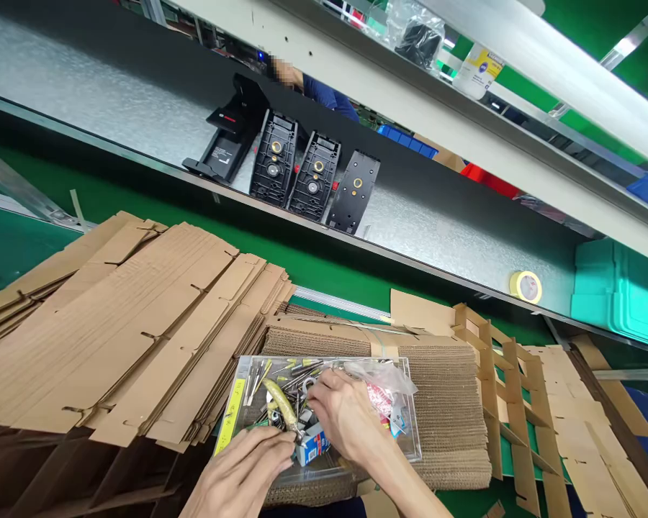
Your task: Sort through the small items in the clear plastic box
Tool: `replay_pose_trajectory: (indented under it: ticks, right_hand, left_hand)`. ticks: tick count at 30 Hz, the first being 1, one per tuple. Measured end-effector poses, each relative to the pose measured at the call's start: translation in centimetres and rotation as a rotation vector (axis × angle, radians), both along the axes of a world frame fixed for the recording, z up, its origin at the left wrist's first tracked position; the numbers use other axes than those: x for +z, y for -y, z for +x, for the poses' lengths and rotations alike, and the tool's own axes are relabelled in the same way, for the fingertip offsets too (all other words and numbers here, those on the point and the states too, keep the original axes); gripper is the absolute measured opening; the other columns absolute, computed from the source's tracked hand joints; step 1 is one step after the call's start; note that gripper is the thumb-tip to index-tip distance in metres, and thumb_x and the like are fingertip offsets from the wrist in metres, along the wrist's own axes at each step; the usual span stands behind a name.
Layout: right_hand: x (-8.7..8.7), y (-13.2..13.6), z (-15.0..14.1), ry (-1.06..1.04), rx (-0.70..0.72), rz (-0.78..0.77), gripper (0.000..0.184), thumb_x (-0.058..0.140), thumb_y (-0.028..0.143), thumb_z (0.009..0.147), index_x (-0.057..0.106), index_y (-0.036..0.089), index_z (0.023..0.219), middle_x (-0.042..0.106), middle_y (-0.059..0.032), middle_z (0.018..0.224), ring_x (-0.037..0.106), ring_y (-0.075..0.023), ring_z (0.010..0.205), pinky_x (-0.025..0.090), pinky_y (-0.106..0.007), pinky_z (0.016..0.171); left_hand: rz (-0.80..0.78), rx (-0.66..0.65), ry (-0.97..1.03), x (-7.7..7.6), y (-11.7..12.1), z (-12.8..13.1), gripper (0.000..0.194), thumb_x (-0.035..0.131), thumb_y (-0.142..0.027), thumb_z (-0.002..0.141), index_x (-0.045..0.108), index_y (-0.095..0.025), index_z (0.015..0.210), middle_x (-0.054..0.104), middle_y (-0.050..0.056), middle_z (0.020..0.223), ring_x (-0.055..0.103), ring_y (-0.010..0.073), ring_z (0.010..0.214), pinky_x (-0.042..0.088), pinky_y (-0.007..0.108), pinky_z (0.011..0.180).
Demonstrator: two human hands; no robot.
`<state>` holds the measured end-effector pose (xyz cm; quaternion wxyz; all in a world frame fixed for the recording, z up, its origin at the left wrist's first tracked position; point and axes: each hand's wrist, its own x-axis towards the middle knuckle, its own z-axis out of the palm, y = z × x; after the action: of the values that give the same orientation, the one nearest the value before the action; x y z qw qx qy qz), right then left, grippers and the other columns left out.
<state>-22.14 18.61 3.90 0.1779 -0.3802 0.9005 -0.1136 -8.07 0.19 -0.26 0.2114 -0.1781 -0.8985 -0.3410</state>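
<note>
A clear plastic tray (410, 442) full of small tools and metal bits rests on a stack of corrugated cardboard (448, 410) near the bottom centre. My left hand (243, 475) reaches into its near side, fingertips at a yellowish-handled tool (279, 403) and a small blue and white box (313, 444). Over the tray's middle, my right hand (345, 414) curls its fingers down among the tools, beside a crumpled clear bag (381, 378) with red specks. Whether either hand grips anything is hidden.
Flat brown carton blanks (124, 324) fan out at left. Cardboard divider grids (513, 403) lie at right. Beyond, a conveyor (437, 223) carries black plastic housings (297, 169) and a yellow tape roll (525, 286). A teal bin (621, 291) sits far right. Another person's blue sleeve (329, 95) shows behind.
</note>
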Motion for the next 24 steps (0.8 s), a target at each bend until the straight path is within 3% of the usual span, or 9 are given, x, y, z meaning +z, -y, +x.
replay_pose_trajectory:
  ticks: [3,7,12,14,16,18,20,22,24]
  right_hand:
    - [-0.7,-0.1,-0.3,-0.072,0.044,0.050,0.003,0.062,0.028,0.096,0.061,0.025,0.097,0.064,-0.0003,0.107,0.063,-0.0210,0.095,0.038,-0.035,0.068]
    - [-1.3,0.2,-0.5,-0.159,0.032,0.061,0.015,0.052,0.019,0.099,0.060,0.023,0.111,0.066,-0.0033,0.105,0.064,-0.0210,0.089,0.039,-0.035,0.063]
    - [0.7,-0.2,0.7,0.087,0.029,-0.236,0.028,0.046,0.022,0.105,0.060,0.031,0.127,0.068,0.0007,0.114,0.063,-0.0154,0.103,0.053,-0.031,0.088]
    - [1.3,-0.2,1.4,0.141,0.125,-0.247,0.031,0.050,0.027,0.103,0.058,0.035,0.132,0.063,0.0004,0.134,0.060,-0.0175,0.120,0.052,-0.035,0.103]
    - [1.4,0.0,1.8,0.084,0.202,-0.175,0.036,0.050,0.031,0.104,0.054,0.037,0.139,0.054,-0.0029,0.149,0.056,-0.0230,0.128,0.052,-0.042,0.106]
    - [1.2,0.4,1.8,0.005,0.246,-0.096,0.036,0.045,0.032,0.105,0.052,0.034,0.141,0.056,-0.0066,0.143,0.059,-0.0252,0.120,0.054,-0.044,0.098]
    - [1.1,1.0,1.6,-0.075,0.242,-0.031,0.033,0.041,0.028,0.106,0.055,0.029,0.136,0.063,-0.0071,0.124,0.062,-0.0243,0.104,0.053,-0.042,0.087]
    - [1.4,1.8,1.1,-0.165,0.207,0.004,0.026,0.043,0.024,0.104,0.060,0.023,0.123,0.065,-0.0073,0.111,0.060,-0.0245,0.097,0.049,-0.041,0.081]
    - [1.5,3.0,0.7,-0.222,0.238,-0.029,0.020,0.044,0.023,0.104,0.062,0.019,0.111,0.066,-0.0077,0.114,0.057,-0.0243,0.100,0.046,-0.041,0.082]
  left_hand:
    - [0.048,0.043,-0.005,0.3,-0.6,0.3,0.030,0.048,-0.006,0.101,0.069,-0.018,0.118,0.075,0.000,0.111,0.065,0.0129,0.112,0.050,0.024,0.101]
    - [-0.004,0.081,-0.027,0.6,-1.1,0.5,0.035,0.042,-0.006,0.103,0.072,-0.021,0.112,0.077,-0.003,0.109,0.068,0.0113,0.107,0.048,0.025,0.098]
    - [-0.111,0.085,0.019,0.4,-0.9,0.6,0.037,0.041,-0.007,0.102,0.070,-0.020,0.120,0.075,-0.001,0.120,0.069,0.0127,0.113,0.048,0.027,0.099]
    - [-0.109,0.081,0.024,0.3,-0.8,0.7,0.038,0.041,-0.006,0.100,0.070,-0.019,0.122,0.075,0.001,0.120,0.069,0.0131,0.114,0.049,0.027,0.098]
    - [-0.105,0.075,0.006,0.2,-0.6,0.9,0.040,0.041,-0.003,0.098,0.071,-0.018,0.119,0.076,0.001,0.118,0.069,0.0134,0.114,0.050,0.026,0.099]
    - [-0.118,0.075,-0.028,0.0,-0.4,1.3,0.040,0.041,0.001,0.096,0.071,-0.017,0.117,0.076,0.001,0.118,0.069,0.0143,0.116,0.048,0.027,0.103]
    - [-0.166,0.066,-0.047,-0.4,0.0,1.8,0.040,0.043,0.002,0.096,0.070,-0.015,0.120,0.075,0.003,0.126,0.065,0.0164,0.126,0.045,0.030,0.109]
    - [-0.210,0.047,-0.030,-0.9,0.3,2.1,0.039,0.047,0.000,0.096,0.068,-0.014,0.126,0.070,0.005,0.135,0.059,0.0186,0.136,0.043,0.032,0.114]
    - [-0.235,0.033,-0.007,-1.1,0.4,2.3,0.038,0.049,-0.003,0.098,0.067,-0.015,0.129,0.068,0.005,0.139,0.057,0.0190,0.138,0.044,0.032,0.115]
